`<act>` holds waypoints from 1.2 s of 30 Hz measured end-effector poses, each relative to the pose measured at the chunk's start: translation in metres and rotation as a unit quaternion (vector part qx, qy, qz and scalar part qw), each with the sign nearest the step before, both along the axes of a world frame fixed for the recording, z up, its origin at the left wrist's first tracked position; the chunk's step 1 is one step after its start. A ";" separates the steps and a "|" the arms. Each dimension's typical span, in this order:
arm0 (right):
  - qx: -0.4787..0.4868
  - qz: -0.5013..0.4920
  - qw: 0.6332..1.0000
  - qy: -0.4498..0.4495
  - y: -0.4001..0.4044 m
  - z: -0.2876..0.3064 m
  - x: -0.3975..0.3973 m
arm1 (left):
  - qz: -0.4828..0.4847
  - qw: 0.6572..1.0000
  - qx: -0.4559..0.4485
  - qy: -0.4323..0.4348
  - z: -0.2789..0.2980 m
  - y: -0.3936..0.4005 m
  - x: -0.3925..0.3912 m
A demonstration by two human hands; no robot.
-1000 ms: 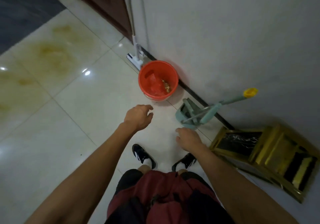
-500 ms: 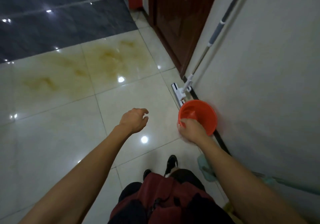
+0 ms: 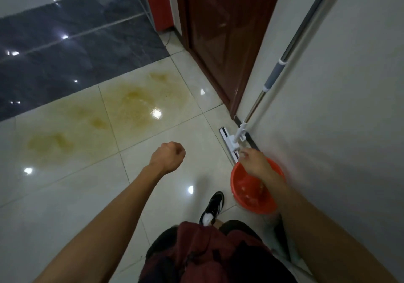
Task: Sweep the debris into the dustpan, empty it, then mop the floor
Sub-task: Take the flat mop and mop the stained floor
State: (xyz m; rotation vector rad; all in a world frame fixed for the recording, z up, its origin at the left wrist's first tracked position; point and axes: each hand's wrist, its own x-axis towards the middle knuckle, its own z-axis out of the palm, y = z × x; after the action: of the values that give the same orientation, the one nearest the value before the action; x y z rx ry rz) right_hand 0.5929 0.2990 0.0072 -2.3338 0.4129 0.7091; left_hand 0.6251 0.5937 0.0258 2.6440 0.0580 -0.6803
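A flat mop leans on the white wall at the right, its white head (image 3: 229, 145) on the floor and its metal handle (image 3: 290, 48) running up to the top right. My right hand (image 3: 254, 162) is stretched out over an orange bucket (image 3: 251, 197), just short of the mop head, fingers loosely apart and holding nothing. My left hand (image 3: 168, 157) hangs in a fist above the pale tiles, empty. Yellow-brown stains (image 3: 131, 105) spread over the tiles ahead. The dustpan is out of view.
A dark brown door (image 3: 218, 31) stands beyond the mop, with a red object (image 3: 159, 0) left of it. Dark glossy tiles (image 3: 65, 53) cover the far floor. My black-and-white shoe (image 3: 213, 207) is beside the bucket.
I have stepped forward: the bucket has slid nearer and lower in view, and the dustpan and yellow stool have dropped out. My right hand has reached past the bucket toward the mop head. My left hand has closed.
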 end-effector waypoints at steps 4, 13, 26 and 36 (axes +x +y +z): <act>0.007 -0.049 0.999 -0.015 -0.027 0.010 0.040 | -0.015 1.000 -0.027 -0.001 0.000 -0.023 0.051; 0.010 -0.154 0.988 -0.016 -0.071 0.026 0.119 | -0.124 0.991 -0.049 0.014 -0.008 -0.095 0.177; 0.088 -0.449 0.887 -0.059 -0.108 0.028 0.261 | -0.251 0.948 -0.157 0.115 -0.048 -0.176 0.345; 0.143 -0.555 0.800 -0.174 -0.097 0.026 0.288 | -0.339 0.888 -0.252 0.179 -0.046 -0.251 0.379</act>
State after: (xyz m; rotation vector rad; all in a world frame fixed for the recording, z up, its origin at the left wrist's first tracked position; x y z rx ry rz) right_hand 0.8808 0.2022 0.0336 -1.4703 1.2340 -0.2306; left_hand 1.0042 0.3426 -0.0203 1.9681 -0.8566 -1.2042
